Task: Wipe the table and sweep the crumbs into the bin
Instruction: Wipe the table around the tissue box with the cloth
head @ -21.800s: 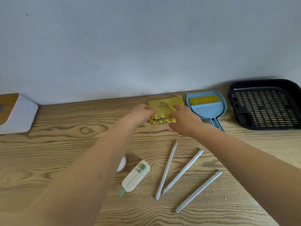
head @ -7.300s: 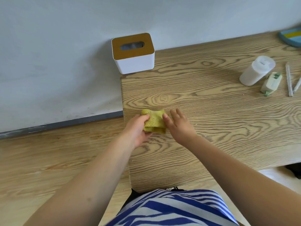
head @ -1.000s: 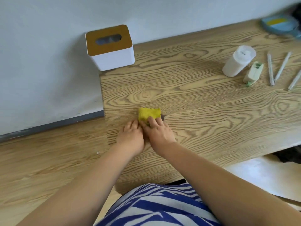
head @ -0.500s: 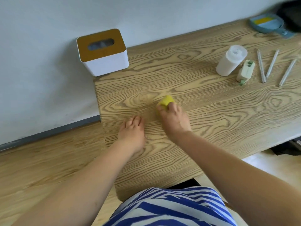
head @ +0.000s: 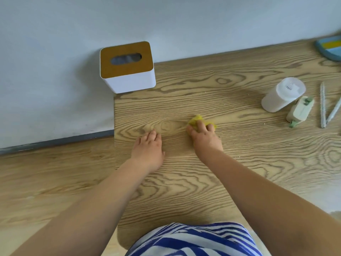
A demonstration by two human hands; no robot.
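At mid-frame the right hand (head: pixel 204 134) curls its grip over the yellow cloth (head: pixel 198 120), hiding most of it, on the counter (head: pixel 239 159), while the left hand (head: pixel 149 145) lies flat and empty, and the dustpan (head: pixel 330 48) is cut off at upper right.

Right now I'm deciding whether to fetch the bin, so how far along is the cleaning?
Nothing looks finished. In hand: the right hand grips the yellow cloth on the table, wiping near its left end, while the left hand rests flat. Left: crumbs still dot the wood to the right, and the dustpan lies untouched at the far right. No bin shows.
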